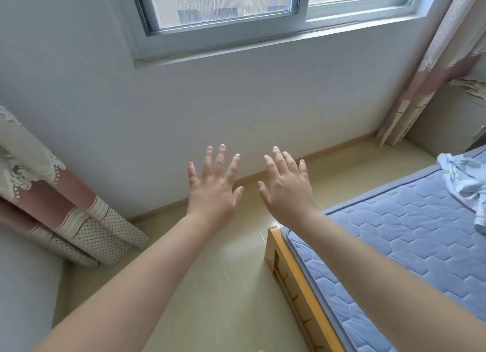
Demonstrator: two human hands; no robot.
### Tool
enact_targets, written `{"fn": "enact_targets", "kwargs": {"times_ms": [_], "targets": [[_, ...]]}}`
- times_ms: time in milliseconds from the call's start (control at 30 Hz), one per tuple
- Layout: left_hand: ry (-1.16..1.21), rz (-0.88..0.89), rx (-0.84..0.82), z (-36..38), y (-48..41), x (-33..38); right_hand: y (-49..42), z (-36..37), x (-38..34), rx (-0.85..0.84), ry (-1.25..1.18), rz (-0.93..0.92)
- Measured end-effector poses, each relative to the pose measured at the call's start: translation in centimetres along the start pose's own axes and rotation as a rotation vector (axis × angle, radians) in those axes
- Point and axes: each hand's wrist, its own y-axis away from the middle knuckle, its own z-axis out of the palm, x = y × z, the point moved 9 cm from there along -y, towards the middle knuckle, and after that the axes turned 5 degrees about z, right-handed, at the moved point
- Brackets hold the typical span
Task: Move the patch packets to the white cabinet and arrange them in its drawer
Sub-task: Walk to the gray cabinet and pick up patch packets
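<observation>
- Reaching both bare arms forward over the pale floor (231,286), toward the wall (236,102) under the window (223,7).
- Holding the left hand (213,191) flat, palm down, fingers straight and spread apart, gripping nothing.
- Holding the right hand (286,191) just beside it in the same way, fingers straight and a little apart, touching nothing.
- Standing beside a bed with a wooden frame (292,280) and a blue quilted mattress (394,233), a crumpled cloth (465,186) lying on its far part.
- Facing a patterned left curtain (79,220) and a right curtain (420,75) at the far side, with a pale piece of furniture (447,120) beside the right one.
- Not being able to tell where the patch packets are lying.
</observation>
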Motion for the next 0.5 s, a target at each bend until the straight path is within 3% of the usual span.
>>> {"fn": "enact_targets", "kwargs": {"times_ms": [300, 500], "targets": [[0.018, 0.144, -0.018, 5.9, -22.6, -4.0, -19.9, 6.8, 6.2, 0.014, 0.057, 0.158], [0.101, 0.345, -0.018, 8.2, -41.2, -3.7, -34.0, 9.7, 13.1, 0.007, 0.080, 0.408]]}}
